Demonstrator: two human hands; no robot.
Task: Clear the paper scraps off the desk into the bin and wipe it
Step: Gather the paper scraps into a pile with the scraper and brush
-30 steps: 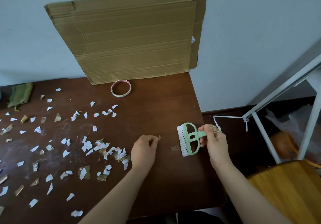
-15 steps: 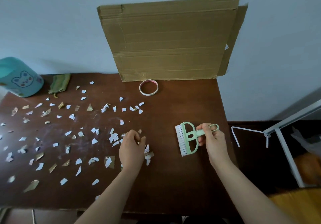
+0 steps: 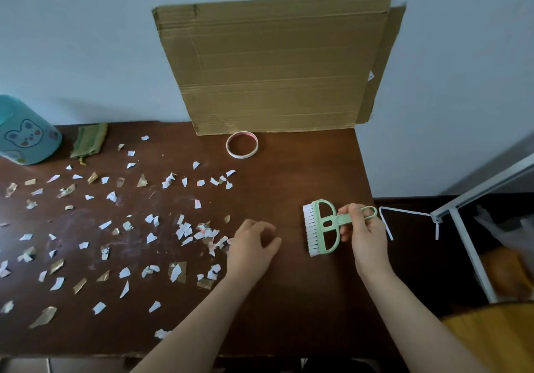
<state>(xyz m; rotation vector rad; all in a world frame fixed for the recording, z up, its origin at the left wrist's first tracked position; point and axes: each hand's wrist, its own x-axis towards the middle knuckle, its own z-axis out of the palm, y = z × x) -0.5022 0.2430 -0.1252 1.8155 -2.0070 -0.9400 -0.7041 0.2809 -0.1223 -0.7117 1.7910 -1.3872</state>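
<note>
Several white and gold paper scraps (image 3: pixel 185 229) lie scattered over the left and middle of the dark brown desk (image 3: pixel 289 300). My left hand (image 3: pixel 251 245) rests knuckles-up on the desk at the right edge of a small pile of scraps, fingers curled under; what is beneath them is hidden. My right hand (image 3: pixel 361 228) grips the handle of a light green brush (image 3: pixel 320 228), white bristles pointing left, just above the desk near its right edge. A teal bin (image 3: pixel 26 132) with a bear picture stands at the far left. A green cloth (image 3: pixel 89 139) lies beside it.
A large cardboard sheet (image 3: pixel 274 63) leans on the wall at the back of the desk, with a tape ring (image 3: pixel 242 144) in front of it. Right of the desk stand a white metal frame (image 3: pixel 462 228) with a white strip (image 3: pixel 404 213) and a yellow-brown seat (image 3: pixel 491 338).
The view has swung left, bringing the teal bin into sight. My left hand went from pinching one scrap to curling beside the scrap pile. My right hand still holds the brush.
</note>
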